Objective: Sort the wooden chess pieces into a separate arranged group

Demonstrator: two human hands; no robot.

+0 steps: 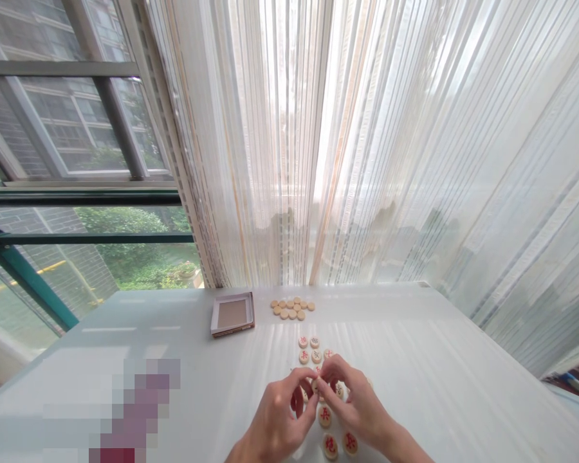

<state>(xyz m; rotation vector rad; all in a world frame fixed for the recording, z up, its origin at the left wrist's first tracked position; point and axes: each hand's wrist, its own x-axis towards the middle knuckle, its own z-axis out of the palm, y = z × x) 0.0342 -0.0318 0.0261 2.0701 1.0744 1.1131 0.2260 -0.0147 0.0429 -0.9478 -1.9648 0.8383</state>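
Observation:
My left hand (280,411) and my right hand (354,402) meet over a cluster of round wooden game pieces with red characters (315,350) on the white table (415,360). Both hands pinch together at one small wooden piece (315,386) between their fingertips. More red-marked pieces (340,444) lie just under and in front of my hands. Some pieces are hidden by my fingers.
A shallow open cardboard box (233,314) lies farther back on the table, left of a group of several plain, face-down wooden pieces (293,308). Sheer striped curtains (367,141) hang behind the table. A window (67,128) is at the left. A blurred patch covers the near left.

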